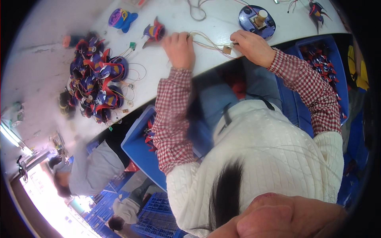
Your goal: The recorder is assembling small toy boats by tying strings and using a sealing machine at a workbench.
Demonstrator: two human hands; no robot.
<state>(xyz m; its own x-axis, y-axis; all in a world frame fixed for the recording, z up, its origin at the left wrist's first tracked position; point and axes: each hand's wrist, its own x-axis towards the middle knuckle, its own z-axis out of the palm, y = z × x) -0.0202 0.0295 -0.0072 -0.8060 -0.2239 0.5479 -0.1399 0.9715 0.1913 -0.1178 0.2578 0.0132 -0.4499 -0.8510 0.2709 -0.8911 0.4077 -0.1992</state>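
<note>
Both my hands are over the front part of the white table (143, 89). A bundle of thin wires (206, 39) spans the space between them. My left hand (179, 49) is closed in a pinch on one end of it. The fingers of my right hand (254, 47) pinch the other end, next to a small tan square piece (227, 50) on the wires. What lies between the fingertips is too small to make out. Just beyond my left hand rests a purple and red toy part (154, 32). A dark blue round base with a cream-coloured post (260, 20) stands beyond my right hand.
A heap of purple and red toy parts with wires (97, 79) covers the table's left side. A purple and blue tape roll holder (122, 20) stands farther back. Blue bins (137, 135) (337, 51) with similar parts flank me. Other people (95, 168) are at the lower left.
</note>
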